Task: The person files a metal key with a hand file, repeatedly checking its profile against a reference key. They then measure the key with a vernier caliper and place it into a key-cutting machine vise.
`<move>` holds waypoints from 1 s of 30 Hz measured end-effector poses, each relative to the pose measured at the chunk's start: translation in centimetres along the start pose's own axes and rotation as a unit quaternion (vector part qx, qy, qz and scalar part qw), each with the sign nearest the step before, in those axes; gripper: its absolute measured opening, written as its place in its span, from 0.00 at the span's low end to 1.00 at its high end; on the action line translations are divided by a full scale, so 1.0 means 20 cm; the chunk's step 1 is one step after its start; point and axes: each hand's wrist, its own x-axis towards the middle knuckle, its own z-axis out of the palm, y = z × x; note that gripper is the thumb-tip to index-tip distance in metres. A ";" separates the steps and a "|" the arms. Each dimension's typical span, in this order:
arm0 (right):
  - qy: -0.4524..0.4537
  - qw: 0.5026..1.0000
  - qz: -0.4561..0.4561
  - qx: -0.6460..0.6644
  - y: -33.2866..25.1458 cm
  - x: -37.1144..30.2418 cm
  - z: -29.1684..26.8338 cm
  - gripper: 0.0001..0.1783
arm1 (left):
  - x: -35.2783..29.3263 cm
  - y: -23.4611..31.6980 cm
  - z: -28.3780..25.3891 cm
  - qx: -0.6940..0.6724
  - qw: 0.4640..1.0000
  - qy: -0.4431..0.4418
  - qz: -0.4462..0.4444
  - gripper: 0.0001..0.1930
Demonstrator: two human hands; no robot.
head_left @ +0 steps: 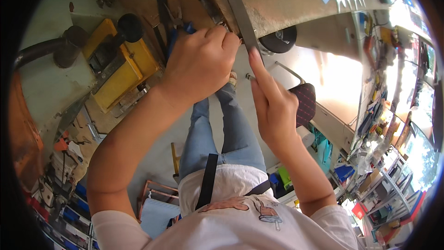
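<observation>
long flat grey metal tool (pixel 239 13), file-like, slants up and left from the right hand (pixel 279 111); its far end lies over the brown wooden bench top (pixel 286 2), whether resting or raised i cannot tell. right grip: fingers curled round the near end, index finger laid straight along the flat.

left hand (pixel 199 62) just beside the tool, at the bench's near edge. its fingers are curled and drawn in toward the thumb; what, if anything, they pinch is hidden behind the knuckles, so cannot tell.

handling, my judgement: that straight index finger is worth having, as it should steer the blade and show any roll. wrist firm, stroke from elbow and shoulder, pressure light and even along the length. left fingertips best kept tucked, clear of the tool's edge; the gap looks narrow, and a slip sideways could catch the knuckles. if a small piece is in the left grip, bracing that hand against the bench edge would likely steady it.

nearby: pliers with blue handles (pixel 177 23) just beyond the left hand, near enough to snag; nudging them aside might help. round black disc (pixel 279 41) below the bench edge, right of the tool.
</observation>
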 end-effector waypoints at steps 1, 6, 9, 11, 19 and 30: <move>-0.013 1.000 -0.012 -0.004 -0.03 0.08 -0.01 0.32 | 0.00 -0.01 0.00 0.003 1.000 0.002 0.003 0.09; -0.028 0.999 0.013 0.015 -0.01 -0.06 -0.04 0.26 | 0.00 -0.02 0.00 0.024 1.000 0.005 0.008 0.07; -0.001 1.000 -0.013 -0.004 -0.02 0.09 -0.02 0.29 | -0.01 -0.01 0.02 0.011 1.000 0.015 0.014 0.06; 0.010 1.000 -0.016 0.013 -0.04 0.16 -0.01 0.30 | 0.01 -0.02 0.01 0.012 1.000 0.018 0.011 0.06; 0.027 0.999 -0.016 0.015 -0.02 0.13 0.01 0.32 | 0.00 -0.01 0.02 0.031 0.999 0.016 0.017 0.05; 0.010 1.000 0.013 0.004 -0.07 0.14 0.00 0.31 | 0.01 -0.03 0.01 0.007 1.000 0.009 0.018 0.07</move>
